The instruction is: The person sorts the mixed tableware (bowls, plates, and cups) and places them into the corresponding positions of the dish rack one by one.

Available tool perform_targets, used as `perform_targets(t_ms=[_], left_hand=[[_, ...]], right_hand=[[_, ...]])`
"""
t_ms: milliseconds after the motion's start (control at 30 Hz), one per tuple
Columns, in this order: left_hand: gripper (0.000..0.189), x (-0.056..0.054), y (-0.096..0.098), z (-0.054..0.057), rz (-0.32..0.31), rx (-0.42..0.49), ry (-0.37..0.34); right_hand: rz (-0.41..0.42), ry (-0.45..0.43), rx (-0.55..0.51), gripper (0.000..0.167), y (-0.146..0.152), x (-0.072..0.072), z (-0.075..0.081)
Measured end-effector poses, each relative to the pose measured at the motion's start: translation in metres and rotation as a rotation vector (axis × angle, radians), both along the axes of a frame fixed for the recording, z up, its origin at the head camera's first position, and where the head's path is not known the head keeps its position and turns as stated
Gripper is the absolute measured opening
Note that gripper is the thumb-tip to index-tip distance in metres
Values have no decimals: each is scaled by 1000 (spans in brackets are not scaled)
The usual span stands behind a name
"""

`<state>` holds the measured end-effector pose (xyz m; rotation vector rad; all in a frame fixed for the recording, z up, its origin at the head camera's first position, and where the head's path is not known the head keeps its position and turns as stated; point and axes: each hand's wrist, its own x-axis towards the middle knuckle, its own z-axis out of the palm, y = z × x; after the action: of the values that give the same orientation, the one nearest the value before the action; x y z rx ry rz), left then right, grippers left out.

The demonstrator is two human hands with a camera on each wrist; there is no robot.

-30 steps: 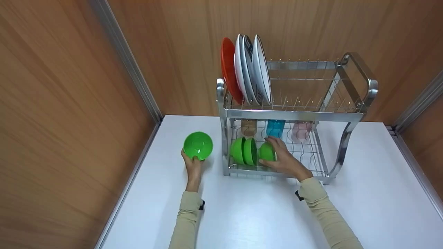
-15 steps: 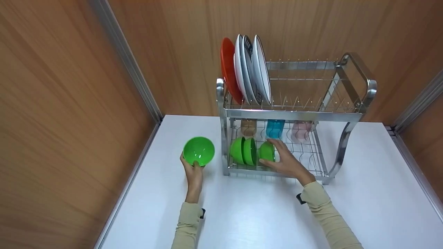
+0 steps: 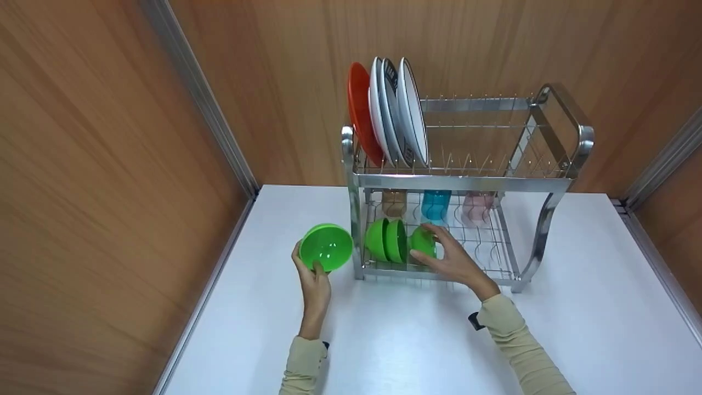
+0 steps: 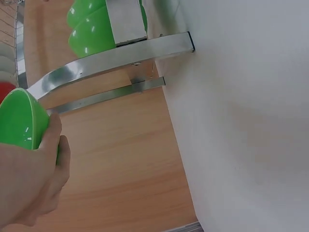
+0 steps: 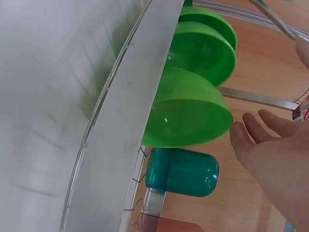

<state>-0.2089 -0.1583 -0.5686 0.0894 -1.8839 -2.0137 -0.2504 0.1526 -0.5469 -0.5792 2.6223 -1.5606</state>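
Near the rack's left post, my left hand (image 3: 315,291) grips a green bowl (image 3: 327,249) by its rim, thumb inside and fingers behind. The bowl's inside faces me, and it is held above the table. In the left wrist view the same bowl (image 4: 19,121) is partly cut off at the edge. My right hand (image 3: 454,260) is at the rightmost green bowl (image 3: 421,241) on the lower tier, fingers spread beside it. One fingertip meets or nearly meets that bowl's (image 5: 188,111) rim in the right wrist view. Two more green bowls (image 3: 396,241) stand on edge to its left.
A two-tier metal dish rack (image 3: 460,182) stands on the white table (image 3: 384,340). Upright on its upper tier are a red plate (image 3: 362,112) and several white plates (image 3: 414,118). Brown (image 3: 394,203), blue (image 3: 436,206) and pink (image 3: 478,207) cups sit behind the bowls.
My left hand has brought its bowl nearer to me and to the right, toward the rack's left post. My right hand stays by the rightmost racked bowl, its fingers shifting slightly.
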Motion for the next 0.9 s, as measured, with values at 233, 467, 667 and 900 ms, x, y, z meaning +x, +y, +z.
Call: perform_targets(t_ms=[233,467,667,900], left_hand=[[48,13,14,4,-59,-34,83],[47,21,27,9,-91,-96,87],[46,27,39,9,-106,-148,123],[45,33,54,11,-120,-207,124]], right_hand=[[13,-43,-124,72,0,5,0],[61,-142,-230,63,-4,10,2],[77,-219,-254,57,-7,17,5],[115,-355,-308,63,-13,23,8]])
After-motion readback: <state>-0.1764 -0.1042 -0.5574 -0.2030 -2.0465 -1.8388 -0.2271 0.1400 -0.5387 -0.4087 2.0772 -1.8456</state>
